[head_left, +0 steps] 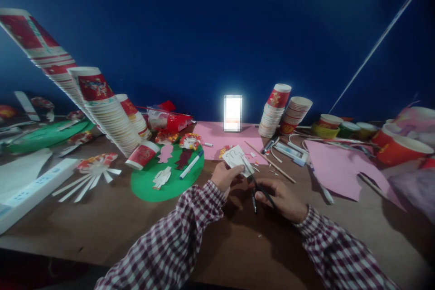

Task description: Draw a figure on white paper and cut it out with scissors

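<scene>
My left hand (224, 177) is closed on a small piece of white paper (235, 159) that bears a drawn outline. My right hand (283, 198) grips dark-handled scissors (264, 194), whose blades meet the paper's right edge. Beneath the hands a dark pen (254, 203) lies on the table. Left of my left hand is a green paper disc (146, 188). It carries a white cut-out figure (162, 177), a pink cut-out (166, 153), a dark red cut-out (183, 158) and a blue-and-white marker (191, 165).
Tall leaning stacks of paper cups (105, 108) stand at left, shorter cup stacks (273, 111) behind my right hand. A white power strip (37, 192) lies far left. Pink paper (336, 170) and red tubs (404, 147) are at right. A glowing screen (233, 113) stands at the back.
</scene>
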`<state>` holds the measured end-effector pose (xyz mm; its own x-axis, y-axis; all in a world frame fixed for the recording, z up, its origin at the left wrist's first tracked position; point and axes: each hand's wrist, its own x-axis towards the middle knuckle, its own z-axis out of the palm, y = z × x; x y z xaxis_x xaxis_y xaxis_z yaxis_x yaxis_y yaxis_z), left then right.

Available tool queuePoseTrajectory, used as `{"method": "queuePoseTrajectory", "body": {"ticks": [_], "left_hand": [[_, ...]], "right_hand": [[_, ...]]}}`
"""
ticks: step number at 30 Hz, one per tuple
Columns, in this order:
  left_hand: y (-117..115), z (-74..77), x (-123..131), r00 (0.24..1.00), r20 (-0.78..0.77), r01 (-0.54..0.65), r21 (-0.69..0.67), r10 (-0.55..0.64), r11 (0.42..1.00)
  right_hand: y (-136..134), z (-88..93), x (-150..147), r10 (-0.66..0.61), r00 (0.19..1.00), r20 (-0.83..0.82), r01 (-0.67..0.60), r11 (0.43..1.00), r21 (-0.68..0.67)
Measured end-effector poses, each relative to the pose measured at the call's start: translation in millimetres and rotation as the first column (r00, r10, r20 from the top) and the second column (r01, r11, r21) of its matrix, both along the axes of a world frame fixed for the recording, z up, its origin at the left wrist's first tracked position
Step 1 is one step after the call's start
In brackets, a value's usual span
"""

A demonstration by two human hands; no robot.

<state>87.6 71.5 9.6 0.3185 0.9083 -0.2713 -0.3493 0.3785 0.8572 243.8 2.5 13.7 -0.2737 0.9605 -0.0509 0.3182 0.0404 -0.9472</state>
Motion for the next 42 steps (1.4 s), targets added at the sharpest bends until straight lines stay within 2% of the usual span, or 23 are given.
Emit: {"method": "queuePoseTrajectory", "body": {"ticks": [7, 30, 42], "left_hand": [[0.7, 0.6, 0.6, 1.000, -0.009, -0.008, -0.018, 0.008, 1.000], [-1.0, 1.1, 0.3, 1.000, 0.005, -0.018, 0.003, 0.018, 1.000], [-0.8, 0.1, 0.4, 0.999, 0.053, 0.008, -0.025, -0.007, 1.000]], "right_hand": [[0.3, -3.5, 1.9, -0.005, 0.999, 0.038, 0.003, 0.999, 0.040], [-0.7, -3.1, -0.3, -0.017, 0.999, 0.044, 0.014, 0.999, 0.052], [-0.4, -7.7, -0.6, -0.009, 0.998, -0.056, 0.008, 1.000, -0.009]]}}
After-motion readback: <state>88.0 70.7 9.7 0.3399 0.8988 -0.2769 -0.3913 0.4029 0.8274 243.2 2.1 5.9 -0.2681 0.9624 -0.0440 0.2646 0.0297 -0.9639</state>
